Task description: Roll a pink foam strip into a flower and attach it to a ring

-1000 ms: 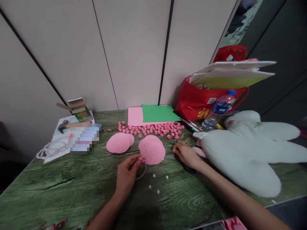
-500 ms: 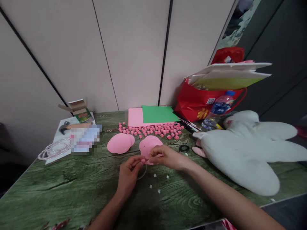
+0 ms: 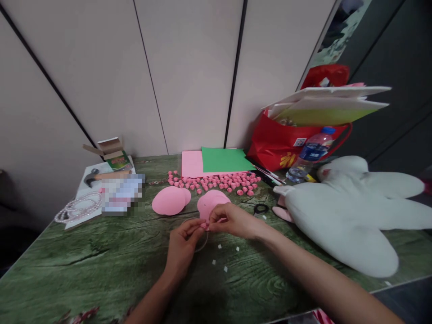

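Note:
My left hand [image 3: 184,238] is closed, its thumb and fingertips pinching a small pink paper flower [image 3: 204,225]. From the right, my right hand [image 3: 232,220] meets it with thumb and forefinger pressed together at the same piece. What else those fingers hold is too small to make out. Under my hands lies a thin pale ring [image 3: 201,245], partly covered by the left one. Just behind are overlapping pink paper ovals [image 3: 212,198], partly hidden by my right hand. More pink ovals [image 3: 168,201] lie to the left.
Many small pink paper flowers [image 3: 219,182] lie before pink and green sheets [image 3: 224,159]. Several white bits [image 3: 226,269] dot the table. A white plush toy [image 3: 340,225], bottle [image 3: 310,155] and red bag [image 3: 270,141] stand right; a hammer [image 3: 108,176] and bead strand [image 3: 79,208] lie left.
The view has shifted slightly. My fingertips have drawn a little closer together around the small pink flower. More of the pale ring shows behind my left hand.

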Demonstrator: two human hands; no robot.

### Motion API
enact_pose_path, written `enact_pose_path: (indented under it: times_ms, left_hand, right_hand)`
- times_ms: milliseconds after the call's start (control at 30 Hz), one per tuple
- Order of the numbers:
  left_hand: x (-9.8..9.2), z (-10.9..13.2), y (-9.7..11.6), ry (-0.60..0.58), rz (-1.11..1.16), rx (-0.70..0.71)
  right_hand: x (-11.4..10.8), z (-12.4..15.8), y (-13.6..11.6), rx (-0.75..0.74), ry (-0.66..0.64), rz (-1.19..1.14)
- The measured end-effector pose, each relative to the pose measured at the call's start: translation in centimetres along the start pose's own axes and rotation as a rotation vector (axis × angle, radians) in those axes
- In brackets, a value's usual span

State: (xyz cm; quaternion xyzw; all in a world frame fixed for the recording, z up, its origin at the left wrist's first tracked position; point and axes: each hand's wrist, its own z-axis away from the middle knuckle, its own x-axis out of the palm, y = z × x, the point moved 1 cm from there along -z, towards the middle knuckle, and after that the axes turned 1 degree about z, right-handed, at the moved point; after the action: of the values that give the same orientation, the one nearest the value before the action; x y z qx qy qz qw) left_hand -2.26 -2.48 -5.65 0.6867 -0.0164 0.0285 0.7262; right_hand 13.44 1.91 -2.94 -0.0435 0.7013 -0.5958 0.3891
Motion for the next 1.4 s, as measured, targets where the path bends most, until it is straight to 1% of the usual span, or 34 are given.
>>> enact_pose_path:
  times_ms: [200, 300, 400, 433, 500, 567, 633, 733, 867, 967, 1067, 1133, 1300, 1400]
  left_hand:
    - [0.0, -0.1, -0.3, 0.011, 0.045, -0.03]
    - [-0.1, -0.2, -0.5, 0.015, 0.063, -0.05]
    - [-0.2, -0.4, -0.5, 0.04, 0.085, -0.056]
    - [-0.3, -0.4, -0.4, 0.052, 0.091, -0.049]
    - [-0.3, -0.4, -0.3, 0.069, 0.095, -0.022]
    - [-0.3, -0.4, -0.2, 0.068, 0.09, 0.011]
    - [-0.1, -0.4, -0.1, 0.056, 0.084, 0.025]
    - [0.0, -0.3, 0.0, 0.037, 0.07, 0.019]
    - [0.0, -0.4, -0.2, 0.061, -0.017, 0.073]
    - [-0.1, -0.4, -0.2, 0.104, -0.099, 0.101]
    - [-0.1, -0.3, -0.1, 0.098, -0.115, 0.1]
    - [-0.2, -0.3, 0.0, 0.089, -0.122, 0.113]
    - [-0.4, -0.4, -0.2, 0.061, -0.2, 0.156]
    - [-0.5, -0.4, -0.1, 0.053, -0.253, 0.183]
  right_hand:
    - [0.3, 0.0, -0.5, 0.011, 0.062, 0.094]
    - [0.8, 0.0, -1.0, 0.012, 0.151, 0.195]
    - [1.4, -0.1, -1.0, 0.026, 0.286, 0.272]
    - [1.6, -0.1, -0.8, 0.037, 0.329, 0.247]
    - [1.9, -0.2, -0.3, 0.057, 0.372, 0.08]
    - [2.3, -0.2, 0.3, 0.073, 0.332, -0.174]
    - [2.6, -0.2, 0.6, 0.082, 0.275, -0.37]
    - [2.7, -0.2, 0.6, 0.072, 0.276, -0.473]
    - [2.6, 0.0, 0.6, 0.039, 0.306, -0.463]
    - [2.5, 0.0, 0.8, 0.019, 0.339, -0.368]
    - [2.6, 0.1, 1.0, -0.001, 0.396, -0.254]
    - [2.7, 0.1, 1.0, -0.002, 0.408, -0.206]
    - [2.7, 0.1, 1.0, -0.02, 0.307, -0.181]
    - [2.4, 0.2, 1.0, -0.046, 0.282, -0.117]
